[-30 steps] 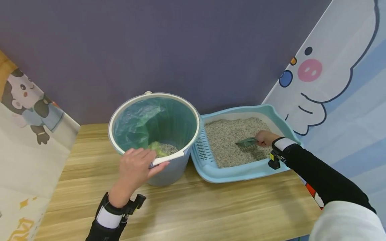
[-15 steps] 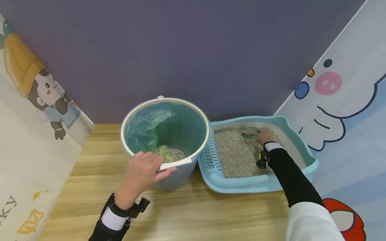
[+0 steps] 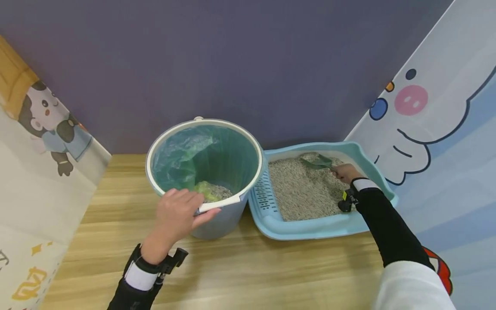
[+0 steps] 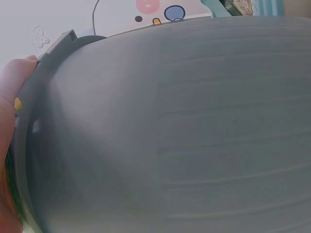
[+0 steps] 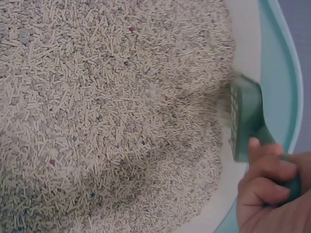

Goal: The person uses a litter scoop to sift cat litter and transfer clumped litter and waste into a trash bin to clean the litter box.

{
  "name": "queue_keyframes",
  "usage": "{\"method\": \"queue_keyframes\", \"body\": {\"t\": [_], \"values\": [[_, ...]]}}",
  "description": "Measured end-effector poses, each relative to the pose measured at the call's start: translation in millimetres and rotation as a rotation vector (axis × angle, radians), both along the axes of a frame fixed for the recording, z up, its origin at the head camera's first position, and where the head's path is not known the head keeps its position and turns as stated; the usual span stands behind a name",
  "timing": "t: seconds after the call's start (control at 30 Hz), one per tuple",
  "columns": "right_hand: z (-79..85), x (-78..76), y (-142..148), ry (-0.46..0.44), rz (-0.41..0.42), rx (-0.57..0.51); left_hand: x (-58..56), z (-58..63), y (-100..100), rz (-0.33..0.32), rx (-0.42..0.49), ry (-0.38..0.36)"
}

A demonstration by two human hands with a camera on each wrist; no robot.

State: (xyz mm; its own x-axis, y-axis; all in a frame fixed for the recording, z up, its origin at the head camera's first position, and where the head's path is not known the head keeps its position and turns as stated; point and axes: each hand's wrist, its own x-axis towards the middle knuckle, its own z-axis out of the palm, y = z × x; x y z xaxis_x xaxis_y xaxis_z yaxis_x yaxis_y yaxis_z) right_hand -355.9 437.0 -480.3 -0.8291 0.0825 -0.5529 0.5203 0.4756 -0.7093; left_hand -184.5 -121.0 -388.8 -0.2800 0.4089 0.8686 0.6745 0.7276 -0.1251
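My right hand (image 3: 346, 173) grips the handle of a green slotted litter scoop (image 5: 248, 114). In the right wrist view the fingers curl round that handle, and the scoop's head is against the litter near the box's white inner wall. Pale pellet litter (image 3: 306, 193) fills the light blue litter box (image 3: 306, 230). On the left, my left hand (image 3: 179, 215) holds the near rim of a grey bin (image 3: 218, 224), fingers over the edge and thumb along the front. A translucent green bag (image 3: 236, 159) lines the bin. Litter and something yellow-green (image 3: 205, 189) lie at its bottom.
Bin and litter box stand side by side on a wood-grain surface (image 3: 232, 271). A dark purple wall (image 3: 232, 56) rises behind them. White and blue panels with cartoon prints flank both sides; the pig print (image 3: 411, 100) is close to the box's right end.
My right hand has carried the scoop from the middle of the litter toward the back wall of the box. The left hand keeps its hold on the bin rim. The head view has shifted slightly.
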Motion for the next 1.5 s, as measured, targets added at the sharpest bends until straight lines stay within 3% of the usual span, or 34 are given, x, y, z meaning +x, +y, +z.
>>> {"method": "queue_keyframes", "body": {"t": [0.1,0.23,0.4,0.47,0.63,0.73,0.77,0.83,1.03,1.17,1.27,1.33,1.5], "values": [[52.5,36.5,-38,-0.04,0.073,0.05,-0.8,1.1,0,-0.008,-0.007,-0.009],[86.1,62.0,-48,-0.038,0.174,-0.02,-0.5,1.2,-2,-0.008,-0.005,-0.025],[100.5,82.7,-36,0.054,0.252,-0.139,0.0,0.2,-2,-0.011,-0.003,-0.026],[101.7,90.9,-30,0.109,0.25,-0.233,0.0,0.1,-2,-0.016,-0.003,-0.021],[95.9,101.7,-21,0.23,0.298,-0.59,-0.6,1.1,-3,-0.013,0.002,-0.025],[94.3,104.4,-19,0.277,0.31,-0.67,-0.9,1.8,-3,-0.009,0.003,-0.033],[94.9,105.4,-19,0.292,0.298,-0.65,-1.0,1.9,-3,-0.008,0.004,-0.036],[97.9,108.2,-21,0.325,0.259,-0.511,-1.2,1.8,-3,-0.011,0.005,-0.039],[113.8,120.2,-42,0.336,0.194,0.172,-0.7,-0.7,-2,-0.022,0.008,-0.032],[120.7,123.4,-59,0.305,0.203,0.389,0.1,-1.9,-3,-0.019,0.008,-0.034],[124.4,124.3,-69,0.285,0.2,0.411,0.2,-1.6,-3,-0.017,0.012,-0.038],[126.3,124.6,-72,0.263,0.187,0.356,-0.2,-1.1,-3,-0.016,0.014,-0.037],[130.2,125.0,-75,0.193,0.137,-0.022,-1.6,0.3,-2,-0.022,0.005,-0.032]]}}
